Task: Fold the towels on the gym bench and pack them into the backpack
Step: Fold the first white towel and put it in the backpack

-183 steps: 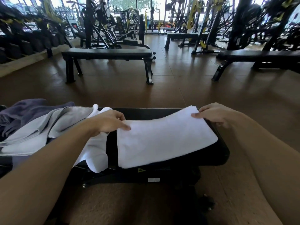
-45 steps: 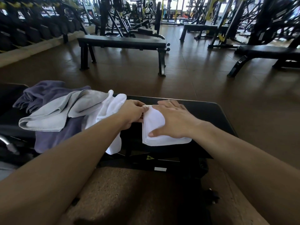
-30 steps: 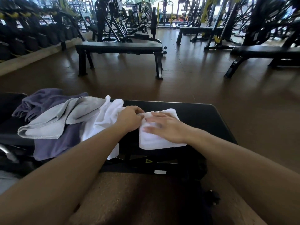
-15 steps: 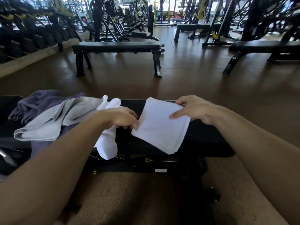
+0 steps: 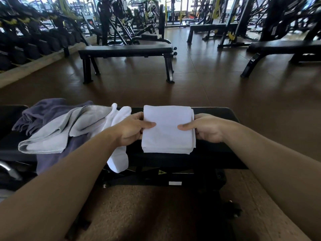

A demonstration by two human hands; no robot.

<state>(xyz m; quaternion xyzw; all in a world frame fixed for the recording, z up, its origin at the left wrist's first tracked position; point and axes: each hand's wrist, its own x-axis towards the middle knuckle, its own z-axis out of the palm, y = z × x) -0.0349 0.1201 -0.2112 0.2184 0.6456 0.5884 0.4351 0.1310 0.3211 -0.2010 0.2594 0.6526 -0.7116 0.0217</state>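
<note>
Room: gym floor with a black gym bench [image 5: 217, 113] in front.
Folded towel: white towel [image 5: 167, 129], a neat thick rectangle, flat above the bench pad.
Left hand [image 5: 132, 128]: pinches the towel's left edge, thumb on top.
Right hand [image 5: 206, 127]: pinches the right edge likewise.
Pile: grey towel [image 5: 57, 134], purple towel [image 5: 46, 110] and another white towel [image 5: 119, 153] heaped on the left.
Change: half a second ago the towel hung tilted; it is now level.

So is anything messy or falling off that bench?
Yes. A white towel hangs over the bench's near edge, unfolded. Beside it, a grey towel and a purple towel lie in a crumpled heap. The folded towel between the left hand and right hand looks neat.
</note>
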